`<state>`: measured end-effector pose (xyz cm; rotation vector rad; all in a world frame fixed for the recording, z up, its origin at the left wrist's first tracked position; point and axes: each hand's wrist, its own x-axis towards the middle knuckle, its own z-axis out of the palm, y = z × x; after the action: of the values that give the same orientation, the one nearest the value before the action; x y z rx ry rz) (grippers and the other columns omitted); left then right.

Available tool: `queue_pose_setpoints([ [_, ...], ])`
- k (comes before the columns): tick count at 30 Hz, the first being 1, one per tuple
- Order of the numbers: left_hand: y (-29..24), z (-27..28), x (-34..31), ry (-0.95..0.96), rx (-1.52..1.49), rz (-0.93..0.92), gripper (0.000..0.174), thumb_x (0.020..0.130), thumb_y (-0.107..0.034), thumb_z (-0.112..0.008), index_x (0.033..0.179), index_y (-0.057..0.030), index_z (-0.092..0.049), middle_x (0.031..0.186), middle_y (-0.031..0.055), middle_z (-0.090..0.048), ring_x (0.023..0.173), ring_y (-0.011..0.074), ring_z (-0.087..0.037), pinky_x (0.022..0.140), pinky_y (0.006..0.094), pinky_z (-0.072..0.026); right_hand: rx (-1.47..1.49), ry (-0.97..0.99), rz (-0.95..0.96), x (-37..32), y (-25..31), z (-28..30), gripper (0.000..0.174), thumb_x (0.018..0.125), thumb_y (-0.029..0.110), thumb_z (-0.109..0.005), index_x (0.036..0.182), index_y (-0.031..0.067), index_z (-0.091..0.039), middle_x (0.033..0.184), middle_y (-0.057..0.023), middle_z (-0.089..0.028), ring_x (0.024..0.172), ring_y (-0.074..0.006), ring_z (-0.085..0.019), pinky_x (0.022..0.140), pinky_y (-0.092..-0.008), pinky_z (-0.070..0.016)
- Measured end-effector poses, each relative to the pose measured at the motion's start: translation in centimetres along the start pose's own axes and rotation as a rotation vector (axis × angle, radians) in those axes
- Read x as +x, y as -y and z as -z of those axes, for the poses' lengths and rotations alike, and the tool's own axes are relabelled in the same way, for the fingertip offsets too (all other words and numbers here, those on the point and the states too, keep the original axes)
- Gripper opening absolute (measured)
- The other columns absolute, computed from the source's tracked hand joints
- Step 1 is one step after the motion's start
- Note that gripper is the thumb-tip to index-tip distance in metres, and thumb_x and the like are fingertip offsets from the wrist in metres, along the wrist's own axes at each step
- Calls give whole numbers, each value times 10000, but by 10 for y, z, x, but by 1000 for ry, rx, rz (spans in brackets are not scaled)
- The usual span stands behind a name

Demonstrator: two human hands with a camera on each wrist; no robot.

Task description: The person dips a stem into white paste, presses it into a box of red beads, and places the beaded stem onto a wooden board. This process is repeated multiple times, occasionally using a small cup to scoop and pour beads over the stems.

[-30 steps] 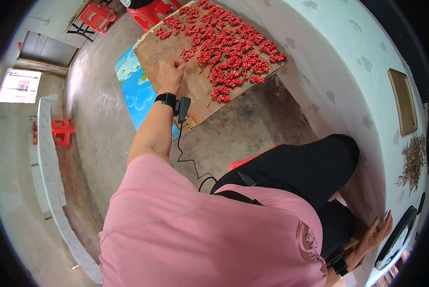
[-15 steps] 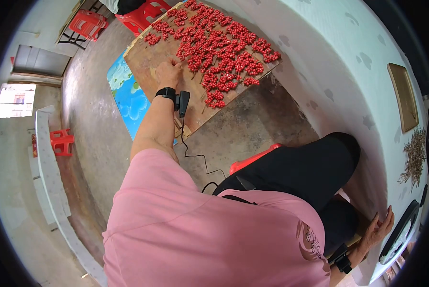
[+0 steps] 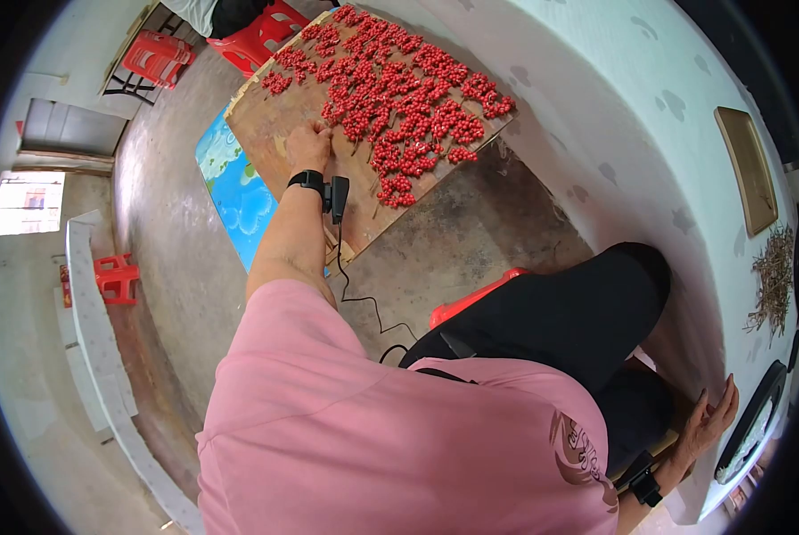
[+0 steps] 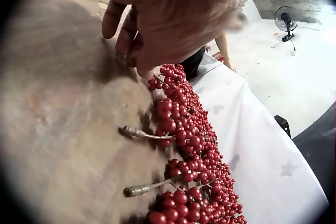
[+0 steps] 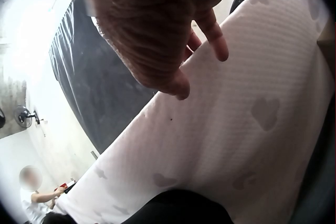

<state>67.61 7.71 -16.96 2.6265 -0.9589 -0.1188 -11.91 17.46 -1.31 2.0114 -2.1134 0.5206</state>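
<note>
Many red berry sprigs (image 3: 399, 98) with short woody stems cover much of a wooden board (image 3: 355, 214). My left hand (image 3: 308, 147) is over the board, beside the left edge of the berries. In the left wrist view my left hand (image 4: 168, 19) has bent fingers, with one fingertip at the nearest berries (image 4: 167, 109); whether it pinches a sprig is hidden. Far from the board, my right hand (image 3: 707, 426) lies at the edge of a pale patterned cloth (image 3: 684, 223). The right wrist view shows my right hand (image 5: 157, 29) with loosely bent, parted fingers and nothing held.
A heap of thin stems (image 3: 774, 281), a shallow tray (image 3: 747, 169) and a black-rimmed round object (image 3: 751, 423) stand on the cloth-covered surface. Beside the board is a blue patterned panel (image 3: 239, 201). A red stool (image 3: 475, 294) is by my leg. Another person (image 5: 34, 198) sits farther off.
The head view has shifted, so the board and berries appear farther left and lower. My left hand's fingers look more drawn in beside the berries. The right hand stays at the cloth's edge.
</note>
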Motion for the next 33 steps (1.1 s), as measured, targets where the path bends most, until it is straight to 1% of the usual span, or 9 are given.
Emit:
queue_pose_setpoints([
  [16,-4,2,-4,-22,-27,6,205,784,-307,-713,925,-163,-749,929,111,-733,918,305,-691,814,430,-529,-13,16,-32,0,4,1,455,948,110,-608,1396,134,-532,1395,-139,-465,1245,-270,-507,849,-316,-525],
  [18,8,0,-4,-82,72,-99,231,788,-309,-706,943,-143,-746,942,121,-732,915,310,-690,814,425,-531,-10,-11,-20,1,9,2,443,939,97,-612,1378,100,-546,1373,-159,-484,1228,-285,-519,842,-336,-517],
  [20,4,10,-14,-80,108,-184,291,810,-320,-673,979,-93,-738,955,160,-725,907,325,-687,810,430,-530,-67,-55,109,0,-6,-1,459,910,81,-636,1361,74,-554,1318,-191,-529,1238,-349,-517,946,-417,-481],
  [21,3,24,-25,-23,156,-127,399,821,-370,-638,1124,-121,-715,964,157,-725,877,319,-683,788,418,-529,-102,-61,140,2,0,2,463,883,79,-661,1335,54,-566,1278,-216,-557,1218,-392,-522,1012,-455,-437],
  [24,14,28,-48,-131,-383,-366,378,905,-327,-613,1102,-13,-685,952,146,-713,847,262,-651,779,375,-512,-71,-91,70,6,40,16,482,790,87,-727,1255,51,-608,1214,-191,-608,1163,-392,-554,1003,-455,-443],
  [25,-20,49,-72,2,-529,-386,428,921,-350,-635,1110,33,-662,933,136,-702,843,237,-637,800,351,-506,-83,-93,37,4,42,21,510,779,114,-739,1266,55,-598,1222,-189,-594,1181,-388,-537,1003,-453,-443],
  [27,-45,52,-87,-6,-467,-492,393,957,-291,-627,1183,30,-628,1089,134,-677,1005,230,-614,915,357,-482,-68,-60,28,3,37,28,558,739,146,-761,1261,53,-586,1228,-176,-555,1160,-374,-520,970,-439,-462],
  [29,-78,47,-115,112,-669,-504,338,965,-241,-621,1182,18,-633,1126,124,-662,1059,222,-594,933,344,-477,-21,-55,33,5,38,31,580,711,138,-765,1254,51,-582,1193,-161,-547,1102,-356,-529,923,-421,-480],
  [33,-222,60,-225,380,-748,-709,246,951,-149,-633,1135,14,-647,1073,85,-665,1023,172,-604,900,285,-476,25,-75,54,9,33,30,581,687,111,-762,1232,27,-580,1153,-141,-539,1047,-322,-531,872,-395,-492],
])
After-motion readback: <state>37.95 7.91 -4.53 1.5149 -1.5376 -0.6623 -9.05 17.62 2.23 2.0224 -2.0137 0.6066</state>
